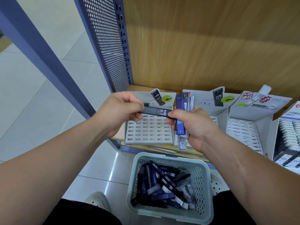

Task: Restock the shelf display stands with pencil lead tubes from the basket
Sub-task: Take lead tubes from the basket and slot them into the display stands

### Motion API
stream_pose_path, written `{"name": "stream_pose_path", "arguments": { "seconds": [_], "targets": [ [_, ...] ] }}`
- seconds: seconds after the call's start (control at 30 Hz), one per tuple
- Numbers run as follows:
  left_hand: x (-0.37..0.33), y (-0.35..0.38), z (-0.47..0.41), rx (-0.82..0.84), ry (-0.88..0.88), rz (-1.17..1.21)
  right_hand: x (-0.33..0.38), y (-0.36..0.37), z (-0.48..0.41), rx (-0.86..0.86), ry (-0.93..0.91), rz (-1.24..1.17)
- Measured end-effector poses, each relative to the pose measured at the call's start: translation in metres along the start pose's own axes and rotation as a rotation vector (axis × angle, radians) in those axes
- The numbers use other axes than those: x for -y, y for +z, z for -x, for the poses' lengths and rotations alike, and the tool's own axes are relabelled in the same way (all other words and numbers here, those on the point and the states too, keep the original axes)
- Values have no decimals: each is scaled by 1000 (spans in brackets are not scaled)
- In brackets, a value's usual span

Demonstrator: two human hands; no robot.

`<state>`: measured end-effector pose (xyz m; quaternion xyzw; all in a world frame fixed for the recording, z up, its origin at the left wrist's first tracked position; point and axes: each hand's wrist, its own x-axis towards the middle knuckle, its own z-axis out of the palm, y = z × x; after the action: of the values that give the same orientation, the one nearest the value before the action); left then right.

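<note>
Early stage, I judge | I'm pinching a black tube in my left hand above the stand, its slots showing empty | right hand is clutching a bunch of tubes, thumb steadying the black one | basket is holding many more.

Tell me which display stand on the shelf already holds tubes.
The stand at the far right edge: its rows are packed with tubes, while the leftmost stand and the third stand show only empty slots.
</note>
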<state>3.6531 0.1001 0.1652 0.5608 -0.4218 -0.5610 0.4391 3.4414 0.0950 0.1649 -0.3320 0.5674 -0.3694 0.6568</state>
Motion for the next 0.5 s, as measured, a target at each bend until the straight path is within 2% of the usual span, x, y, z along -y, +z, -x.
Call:
{"name": "stream_pose_path", "arguments": {
  "seconds": [0.1, 0.2, 0.3, 0.4, 0.5],
  "targets": [
    [5, -3, 5, 197, -11, -246, 1, 0, -2, -26, -32, 17],
    [12, 1, 13, 354, -77, -274, -2, 4, 2, 50, -44, 102],
    [16, 6, 15, 333, -57, -296, -8, 11, 7, 150, -33, 148],
    [17, 6, 15, 309, 13, -316, -11, 13, 7, 147, -13, 169],
    [17, 6, 13, 362, 41, -357, -13, 14, 7, 145, 13, 175]
  ]
}}
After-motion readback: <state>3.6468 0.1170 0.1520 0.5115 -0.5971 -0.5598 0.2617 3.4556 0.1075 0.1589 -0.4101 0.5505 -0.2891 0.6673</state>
